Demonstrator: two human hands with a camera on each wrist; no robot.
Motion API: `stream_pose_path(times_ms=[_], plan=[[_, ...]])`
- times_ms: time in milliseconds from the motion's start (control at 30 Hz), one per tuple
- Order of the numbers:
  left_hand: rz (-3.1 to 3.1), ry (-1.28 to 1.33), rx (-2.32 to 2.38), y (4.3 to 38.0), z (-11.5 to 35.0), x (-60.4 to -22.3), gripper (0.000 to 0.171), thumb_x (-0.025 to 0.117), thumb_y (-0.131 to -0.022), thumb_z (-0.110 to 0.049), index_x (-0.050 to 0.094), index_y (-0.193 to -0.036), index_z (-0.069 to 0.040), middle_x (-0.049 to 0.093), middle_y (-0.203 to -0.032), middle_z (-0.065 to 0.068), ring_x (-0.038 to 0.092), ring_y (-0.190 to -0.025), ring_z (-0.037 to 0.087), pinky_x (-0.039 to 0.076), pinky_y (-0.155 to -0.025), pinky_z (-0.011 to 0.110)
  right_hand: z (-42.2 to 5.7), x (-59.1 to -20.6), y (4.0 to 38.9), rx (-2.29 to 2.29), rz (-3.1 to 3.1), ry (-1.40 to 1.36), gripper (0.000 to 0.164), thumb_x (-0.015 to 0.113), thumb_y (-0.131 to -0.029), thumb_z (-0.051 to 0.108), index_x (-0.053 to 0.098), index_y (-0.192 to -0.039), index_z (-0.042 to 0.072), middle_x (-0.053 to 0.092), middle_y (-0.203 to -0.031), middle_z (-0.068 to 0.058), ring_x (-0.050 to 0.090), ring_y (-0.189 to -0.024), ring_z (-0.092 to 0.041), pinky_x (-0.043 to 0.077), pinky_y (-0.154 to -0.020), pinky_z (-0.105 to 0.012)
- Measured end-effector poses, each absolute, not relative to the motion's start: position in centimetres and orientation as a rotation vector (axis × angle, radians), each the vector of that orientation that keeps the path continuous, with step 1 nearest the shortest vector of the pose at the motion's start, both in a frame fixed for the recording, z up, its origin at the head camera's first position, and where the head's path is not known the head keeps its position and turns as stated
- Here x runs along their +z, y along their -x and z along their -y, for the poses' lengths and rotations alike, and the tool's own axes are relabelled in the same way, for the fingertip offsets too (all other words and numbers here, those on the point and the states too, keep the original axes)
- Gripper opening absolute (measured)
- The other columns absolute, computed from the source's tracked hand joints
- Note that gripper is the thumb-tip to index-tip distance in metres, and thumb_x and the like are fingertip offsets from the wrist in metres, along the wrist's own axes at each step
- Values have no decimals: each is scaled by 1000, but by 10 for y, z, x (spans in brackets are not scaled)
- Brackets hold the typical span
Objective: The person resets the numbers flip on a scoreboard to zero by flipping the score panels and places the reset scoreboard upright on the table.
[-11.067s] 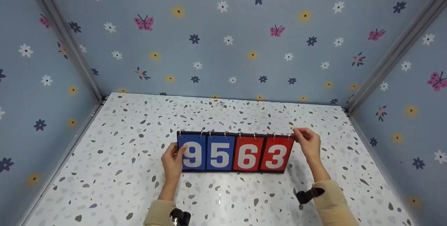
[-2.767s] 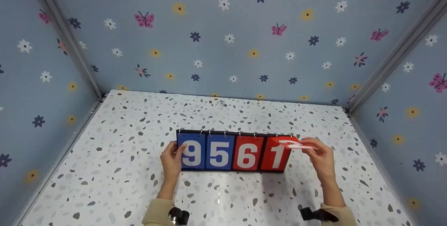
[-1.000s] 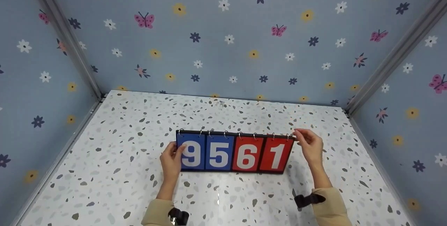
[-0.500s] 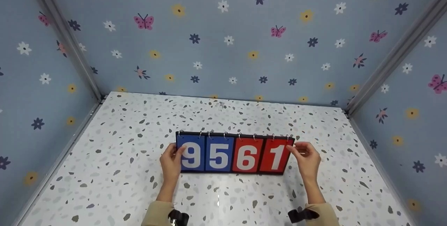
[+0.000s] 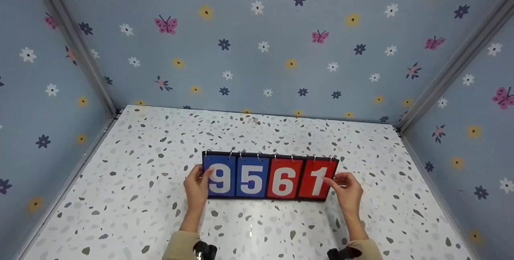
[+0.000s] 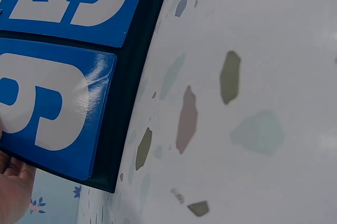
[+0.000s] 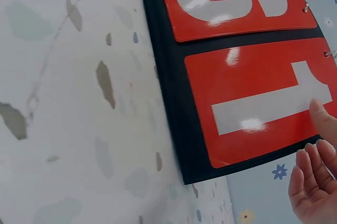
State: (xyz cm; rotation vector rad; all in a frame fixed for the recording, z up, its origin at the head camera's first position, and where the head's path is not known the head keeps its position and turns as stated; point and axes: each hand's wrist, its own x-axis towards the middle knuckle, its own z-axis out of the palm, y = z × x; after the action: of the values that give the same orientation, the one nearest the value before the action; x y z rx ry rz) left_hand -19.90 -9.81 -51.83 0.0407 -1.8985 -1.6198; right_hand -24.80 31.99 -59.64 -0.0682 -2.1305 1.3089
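Note:
A tabletop flip scoreboard point(image 5: 252, 197) stands tilted on the speckled table, its ringed cards reading 9 5 in blue and 6 1 in red. My left hand point(image 5: 196, 185) grips its left end, thumb over the blue 9 card point(image 5: 221, 177) and fingers behind. At the right end is my right hand point(image 5: 348, 193), its thumb on the front of the red 1 card point(image 5: 309, 187) and its fingers bent by the side edge. The right wrist view shows that thumb point(image 7: 322, 118) touching the white numeral, fingertips just beside the board's black edge.
Speckled white table point(image 5: 140, 163) surrounds the board. Blue flowered panels point(image 5: 257, 23) rise at the back and both sides, joined by grey metal posts point(image 5: 461, 59). A black wrist camera point(image 5: 343, 253) sits on each sleeve.
The last red card changed from 3 to 1 as the right hand flipped it over the top. Since then my right hand slid down the right edge. The left hand stayed put.

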Motion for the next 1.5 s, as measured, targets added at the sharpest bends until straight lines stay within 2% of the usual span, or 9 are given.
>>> stream_pose_path(times_ms=[200,300,533,867,1067,1233,1300,1400,1500], plan=[[1924,-65,-1616,194,96,-509,11,62,-79,3,57,-84,12,60,-74,21,53,-62,29,41,-56,16,-317,-600,247,1273,2128,107,33,83,-58,25,58,-77,15,58,-71,1,55,-61,-10,41,-49,-16],[1925,-73,-1619,194,96,-510,12,62,-79,2,57,-84,12,60,-73,20,53,-61,28,40,-55,15,-311,-587,239,1338,2123,94,29,82,-61,20,59,-77,11,58,-70,-2,55,-62,-10,41,-51,-16],[1914,-65,-1621,194,97,-510,11,62,-79,3,58,-84,12,60,-73,21,54,-62,29,42,-56,16,-284,-528,210,1303,2207,124,20,78,-67,12,61,-75,3,60,-70,-7,54,-62,-10,41,-56,-15],[1924,-46,-1596,193,96,-509,11,62,-79,3,57,-83,12,60,-73,20,56,-64,32,43,-57,17,-282,-511,201,1255,2269,163,14,75,-70,6,62,-73,1,61,-68,-8,55,-59,-10,43,-54,-14],[1936,-62,-1592,193,96,-508,12,62,-80,2,58,-84,11,61,-74,21,56,-65,32,43,-57,18,-282,-504,192,1273,2374,123,12,68,-78,6,59,-80,-2,59,-73,-9,52,-64,-11,42,-57,-16],[1936,-74,-1620,194,96,-508,13,62,-80,0,58,-85,12,61,-76,21,57,-67,32,44,-59,18,-277,-489,181,1360,2409,102,14,66,-79,3,58,-87,-5,60,-75,-12,54,-65,-13,42,-58,-17],[1926,-67,-1630,198,98,-516,12,63,-79,1,58,-85,11,61,-76,21,57,-67,32,44,-58,18,-279,-489,179,1436,2361,51,20,66,-78,1,56,-94,-5,61,-74,-14,55,-63,-16,42,-56,-19],[1913,-59,-1634,205,102,-530,12,63,-79,0,59,-84,9,62,-75,18,57,-65,27,44,-57,17,-300,-516,188,1506,2286,-96,37,67,-78,4,51,-112,0,62,-74,-13,56,-61,-19,43,-53,-20],[1914,-57,-1618,210,103,-540,12,64,-80,-4,59,-84,7,61,-73,15,55,-62,19,42,-56,16,-331,-561,207,1481,2281,-219,48,68,-79,17,47,-122,14,62,-75,-5,55,-59,-13,43,-50,-20]])
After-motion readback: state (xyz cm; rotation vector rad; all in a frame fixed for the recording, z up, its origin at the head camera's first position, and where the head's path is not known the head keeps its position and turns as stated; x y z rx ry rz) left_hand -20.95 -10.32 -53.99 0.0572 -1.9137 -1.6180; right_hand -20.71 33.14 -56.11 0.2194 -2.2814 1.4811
